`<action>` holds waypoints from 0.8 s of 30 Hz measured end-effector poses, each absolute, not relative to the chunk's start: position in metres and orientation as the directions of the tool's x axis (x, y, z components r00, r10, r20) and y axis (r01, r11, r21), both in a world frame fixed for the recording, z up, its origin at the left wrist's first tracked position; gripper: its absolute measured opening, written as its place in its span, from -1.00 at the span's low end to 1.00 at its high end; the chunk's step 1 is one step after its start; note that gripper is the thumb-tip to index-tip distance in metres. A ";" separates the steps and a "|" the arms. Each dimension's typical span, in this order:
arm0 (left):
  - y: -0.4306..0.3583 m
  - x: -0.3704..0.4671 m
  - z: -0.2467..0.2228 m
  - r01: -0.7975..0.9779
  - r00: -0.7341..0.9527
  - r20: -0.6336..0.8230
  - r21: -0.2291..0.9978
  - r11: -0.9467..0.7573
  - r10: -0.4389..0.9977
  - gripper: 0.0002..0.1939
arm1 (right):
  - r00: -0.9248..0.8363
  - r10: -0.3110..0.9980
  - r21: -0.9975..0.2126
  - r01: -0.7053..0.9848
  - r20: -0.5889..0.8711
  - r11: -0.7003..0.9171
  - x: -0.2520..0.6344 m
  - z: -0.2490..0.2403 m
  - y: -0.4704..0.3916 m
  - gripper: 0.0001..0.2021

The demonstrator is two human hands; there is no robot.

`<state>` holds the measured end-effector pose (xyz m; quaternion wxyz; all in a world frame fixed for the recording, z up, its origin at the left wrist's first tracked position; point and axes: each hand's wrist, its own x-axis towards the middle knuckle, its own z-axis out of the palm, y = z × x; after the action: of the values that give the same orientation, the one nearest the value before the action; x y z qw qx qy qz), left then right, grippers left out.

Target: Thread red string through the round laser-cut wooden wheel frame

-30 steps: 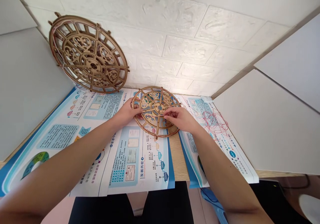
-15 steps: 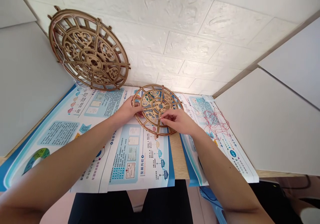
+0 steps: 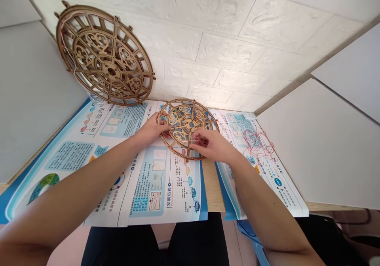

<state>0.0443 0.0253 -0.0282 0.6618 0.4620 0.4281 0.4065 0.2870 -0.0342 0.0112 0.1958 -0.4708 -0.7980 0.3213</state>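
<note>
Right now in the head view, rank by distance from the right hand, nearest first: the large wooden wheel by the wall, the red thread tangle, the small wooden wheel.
From the right hand:
1. Small wooden wheel, touched, under its fingers.
2. Red thread tangle, to the right on the printed sheet.
3. Large wooden wheel, far left, propped against the wall.

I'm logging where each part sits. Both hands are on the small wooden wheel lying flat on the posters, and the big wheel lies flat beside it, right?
Not quite. In the head view the big wheel leans against the wall. Left hand and right hand are on the small wooden wheel.
</note>
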 end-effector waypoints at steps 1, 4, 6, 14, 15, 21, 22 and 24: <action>0.025 0.044 -0.028 -0.145 0.304 -0.189 0.959 0.242 0.934 -0.35 | -0.475 0.880 -0.699 0.623 0.019 0.351 0.287 0.012 -0.035 -0.83; 0.026 0.044 -0.030 -0.147 0.303 -0.189 0.959 0.242 0.934 -0.35 | -0.435 0.897 -0.692 0.624 0.079 0.364 0.288 0.012 -0.035 -0.79; 0.027 0.044 -0.030 -0.147 0.309 -0.186 0.960 0.240 0.933 -0.35 | -0.414 0.902 -0.657 0.648 0.121 0.385 0.288 0.012 -0.035 -0.85; 0.028 0.043 -0.032 -0.128 0.303 -0.184 0.964 0.231 0.935 -0.35 | -0.480 0.836 -0.620 0.580 0.264 0.529 0.284 0.015 -0.033 -0.86; 0.028 0.043 -0.032 -0.131 0.304 -0.184 0.964 0.232 0.935 -0.34 | -0.477 0.847 -0.668 0.555 0.233 0.496 0.284 0.015 -0.034 -0.86; 0.027 0.043 -0.030 -0.138 0.320 -0.184 0.961 0.238 0.929 -0.35 | -0.422 0.889 -0.931 0.363 -0.180 -0.016 0.282 0.010 -0.035 -0.88; 0.027 0.043 -0.030 -0.137 0.315 -0.187 0.961 0.240 0.930 -0.36 | -0.415 0.880 -0.933 0.351 -0.232 -0.081 0.281 0.009 -0.034 -0.88; 0.027 0.043 -0.030 -0.131 0.308 -0.193 0.961 0.242 0.932 -0.37 | -0.401 0.860 -0.921 0.346 -0.315 -0.176 0.280 0.007 -0.032 -0.89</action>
<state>0.0434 0.0268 -0.0295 0.6610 0.4659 0.4293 0.4021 0.2804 -0.0325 0.0074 0.2212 -0.5005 -0.6026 0.5810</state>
